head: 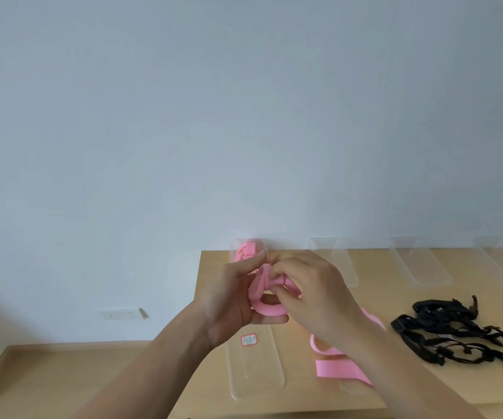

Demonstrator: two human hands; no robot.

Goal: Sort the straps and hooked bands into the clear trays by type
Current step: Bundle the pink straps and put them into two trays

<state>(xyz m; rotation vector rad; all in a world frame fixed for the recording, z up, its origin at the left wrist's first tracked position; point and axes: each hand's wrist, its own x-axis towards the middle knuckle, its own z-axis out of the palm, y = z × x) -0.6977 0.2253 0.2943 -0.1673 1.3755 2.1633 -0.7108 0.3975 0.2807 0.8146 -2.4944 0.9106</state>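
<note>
carefully, my left hand (232,300) and right hand (316,293) grip the pink strap (269,309), fingers (251,260) curled; best rolled tight before traying.

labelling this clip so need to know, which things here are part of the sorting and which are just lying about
In the job: pink strap held by left hand and right hand; rolled pink strap in a clear tray; other clear trays; black hooked bands.
Just lying about: wall socket; tray sticker.
</note>
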